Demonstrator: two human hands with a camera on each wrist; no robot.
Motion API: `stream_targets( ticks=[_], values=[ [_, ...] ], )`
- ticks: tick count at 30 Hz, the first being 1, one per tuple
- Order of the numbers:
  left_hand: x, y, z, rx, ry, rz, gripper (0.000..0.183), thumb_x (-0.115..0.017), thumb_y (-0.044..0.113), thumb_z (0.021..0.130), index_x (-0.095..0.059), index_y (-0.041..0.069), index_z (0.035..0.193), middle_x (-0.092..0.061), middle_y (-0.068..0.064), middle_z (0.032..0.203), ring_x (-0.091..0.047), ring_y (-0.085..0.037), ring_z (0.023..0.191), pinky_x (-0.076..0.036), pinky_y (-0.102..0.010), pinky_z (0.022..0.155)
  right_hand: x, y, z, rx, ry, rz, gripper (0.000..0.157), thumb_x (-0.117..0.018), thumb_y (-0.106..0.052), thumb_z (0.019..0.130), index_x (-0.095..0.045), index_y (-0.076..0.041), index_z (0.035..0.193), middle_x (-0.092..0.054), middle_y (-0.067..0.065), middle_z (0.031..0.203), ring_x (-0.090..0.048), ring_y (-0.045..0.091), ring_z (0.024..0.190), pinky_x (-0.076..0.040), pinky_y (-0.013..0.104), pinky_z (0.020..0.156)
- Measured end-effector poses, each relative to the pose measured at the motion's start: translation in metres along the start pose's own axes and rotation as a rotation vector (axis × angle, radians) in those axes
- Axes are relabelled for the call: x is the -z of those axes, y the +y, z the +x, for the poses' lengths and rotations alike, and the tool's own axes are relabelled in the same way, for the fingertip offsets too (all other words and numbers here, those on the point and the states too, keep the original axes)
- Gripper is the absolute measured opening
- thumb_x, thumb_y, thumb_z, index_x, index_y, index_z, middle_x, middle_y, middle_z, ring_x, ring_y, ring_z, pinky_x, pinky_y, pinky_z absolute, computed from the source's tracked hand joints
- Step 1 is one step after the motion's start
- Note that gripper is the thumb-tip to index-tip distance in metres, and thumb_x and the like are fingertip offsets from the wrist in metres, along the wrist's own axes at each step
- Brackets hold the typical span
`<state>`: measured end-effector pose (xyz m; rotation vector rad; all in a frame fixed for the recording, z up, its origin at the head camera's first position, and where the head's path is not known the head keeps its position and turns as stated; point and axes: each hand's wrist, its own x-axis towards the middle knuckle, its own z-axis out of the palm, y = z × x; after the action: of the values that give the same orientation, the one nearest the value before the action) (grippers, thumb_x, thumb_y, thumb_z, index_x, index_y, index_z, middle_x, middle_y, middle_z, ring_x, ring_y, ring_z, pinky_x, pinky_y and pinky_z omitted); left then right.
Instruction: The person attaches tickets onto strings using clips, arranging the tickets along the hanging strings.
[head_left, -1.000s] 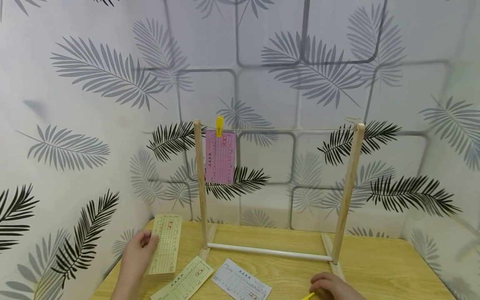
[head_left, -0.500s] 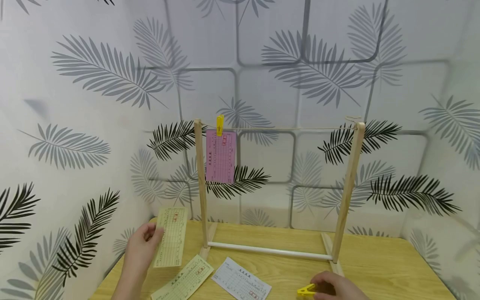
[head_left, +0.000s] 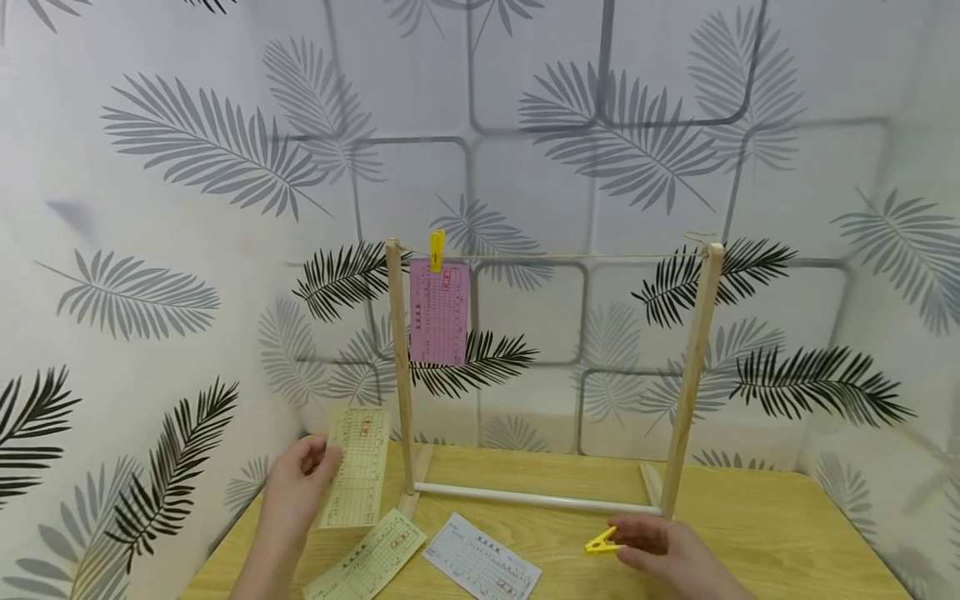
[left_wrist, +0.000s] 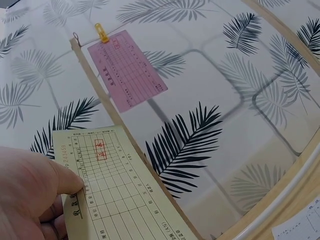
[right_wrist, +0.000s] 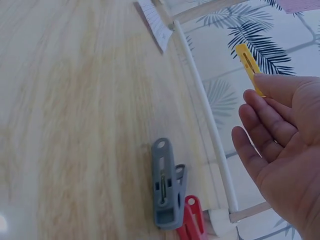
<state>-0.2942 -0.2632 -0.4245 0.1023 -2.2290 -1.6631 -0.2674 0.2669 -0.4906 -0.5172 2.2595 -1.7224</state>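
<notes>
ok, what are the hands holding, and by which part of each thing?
Left hand: pale yellow paper slip, by its left long edge. Right hand: yellow clip, pinched at one end.

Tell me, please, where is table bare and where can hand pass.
Bare table lies behind the white bar and right of the right post. You could reach through between the pink slip and that post, below the string. Crowded: front left, with held slip, lying slip and white slip; around grey clip and red clip.
</notes>
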Motion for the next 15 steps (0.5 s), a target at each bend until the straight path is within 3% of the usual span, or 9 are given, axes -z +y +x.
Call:
stream_targets(
  ticks=[8, 15],
  values=[
    [-0.01, 0.023, -0.004, -0.012, -0.018, -0.013, 0.035, -0.073, 0.017, 0.109, -0.066, -0.005, 0.135, -0.07, -0.009, 0.119, -0.059, -0.014, 0.105, -0.053, -0.018, 0.083, 0.002, -0.014, 0.002, -0.003, 0.082, 0.011, 0.052, -0.073, -0.015, 0.109, -0.056, 0.016, 0.147, -0.073, 0.021, 0.134, -0.072, 0.022, 0.117, -0.062, 0.034, 0.094],
    [-0.025, 0.044, -0.01, -0.07, -0.032, -0.079, 0.025, -0.073, 0.012, 0.109, -0.069, -0.006, 0.126, -0.068, -0.007, 0.106, -0.059, -0.016, 0.097, -0.053, -0.02, 0.08, 0.0, -0.034, 0.006, 0.011, 0.142, -0.012, 0.047, -0.075, -0.018, 0.108, -0.062, 0.01, 0.144, -0.074, 0.016, 0.129, -0.071, 0.024, 0.112, -0.062, 0.036, 0.093]
  ],
)
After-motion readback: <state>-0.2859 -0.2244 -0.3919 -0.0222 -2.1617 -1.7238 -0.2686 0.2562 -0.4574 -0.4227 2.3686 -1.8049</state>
